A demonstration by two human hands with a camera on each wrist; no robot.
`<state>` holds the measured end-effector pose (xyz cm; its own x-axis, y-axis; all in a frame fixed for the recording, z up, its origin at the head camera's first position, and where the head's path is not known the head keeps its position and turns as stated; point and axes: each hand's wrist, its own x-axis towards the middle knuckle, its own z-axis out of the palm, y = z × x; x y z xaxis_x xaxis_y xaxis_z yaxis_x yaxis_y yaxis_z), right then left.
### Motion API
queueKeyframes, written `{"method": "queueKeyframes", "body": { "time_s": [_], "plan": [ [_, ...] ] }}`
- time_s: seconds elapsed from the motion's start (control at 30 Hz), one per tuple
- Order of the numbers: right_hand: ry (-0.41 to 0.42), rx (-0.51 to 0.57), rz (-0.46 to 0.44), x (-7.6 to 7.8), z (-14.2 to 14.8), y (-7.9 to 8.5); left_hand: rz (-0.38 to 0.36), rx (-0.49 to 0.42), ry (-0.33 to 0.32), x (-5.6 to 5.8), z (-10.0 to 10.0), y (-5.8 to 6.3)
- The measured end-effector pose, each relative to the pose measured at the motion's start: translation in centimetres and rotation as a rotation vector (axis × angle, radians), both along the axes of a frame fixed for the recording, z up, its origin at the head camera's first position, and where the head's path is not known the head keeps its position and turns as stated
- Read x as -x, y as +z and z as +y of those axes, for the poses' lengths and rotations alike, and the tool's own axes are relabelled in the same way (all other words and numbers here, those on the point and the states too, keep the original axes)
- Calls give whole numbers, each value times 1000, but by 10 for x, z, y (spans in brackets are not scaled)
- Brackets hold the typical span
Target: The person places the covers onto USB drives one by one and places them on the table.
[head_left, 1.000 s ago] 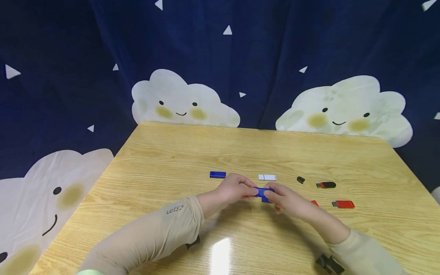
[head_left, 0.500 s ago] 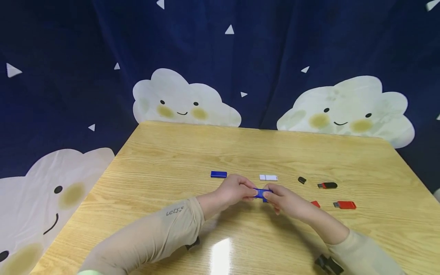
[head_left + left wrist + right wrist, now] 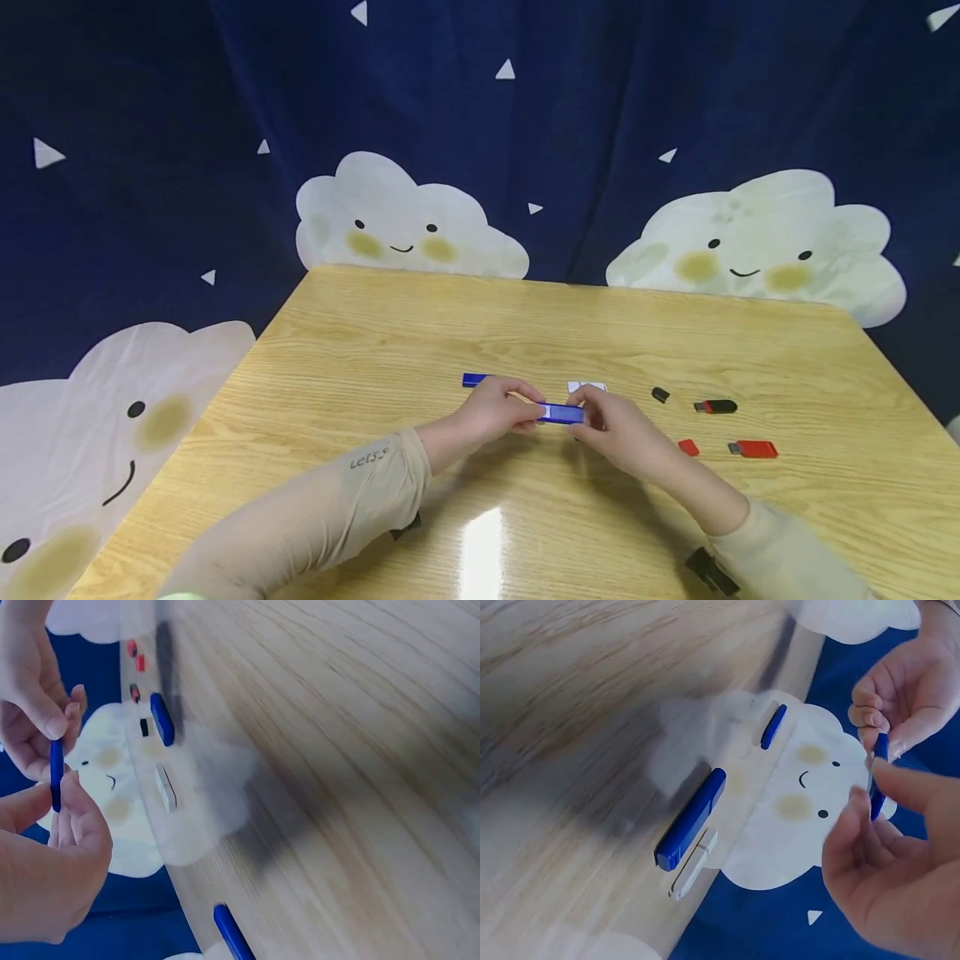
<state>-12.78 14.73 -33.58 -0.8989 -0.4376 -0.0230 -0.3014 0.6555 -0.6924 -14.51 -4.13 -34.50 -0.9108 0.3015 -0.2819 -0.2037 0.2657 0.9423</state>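
Note:
Both hands hold a blue USB stick (image 3: 564, 414) above the table, one at each end. It has a paler panel on its face in the head view and appears edge-on in both wrist views. Thumb and fingers of my left hand (image 3: 495, 408) pinch its left end. My right hand (image 3: 618, 427) has thumb and forefinger at the right end. Beneath the hands a second blue stick (image 3: 692, 821) lies on the table, mostly hidden by the right hand in the head view. A white USB stick (image 3: 695, 864) lies beside it, partly covered by the right fingers in the head view.
Another blue stick (image 3: 474, 380) lies behind the left hand on the wooden table (image 3: 375, 333). To the right are a black cap (image 3: 660, 395), a black-and-red USB stick (image 3: 716, 407), a red cap (image 3: 688, 447) and a red USB stick (image 3: 753, 449).
Both hands have shifted slightly left with the blue USB stick, which now shows its paler face. The right thumb has moved off its face to the end. The red cap is more exposed.

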Motion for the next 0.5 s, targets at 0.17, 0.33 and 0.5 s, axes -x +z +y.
{"method": "queueKeyframes", "body": {
  "time_s": [0.17,0.33,0.5],
  "plan": [
    [-27,-106,128,2,-9,-1,103,102,-82,-1,-14,-1],
    [-23,-129,172,5,-18,-1,332,252,-172,-4,-24,-2],
    [-22,-156,178,10,-28,-2,477,380,-207,-5,-31,-2]
  ]
}}
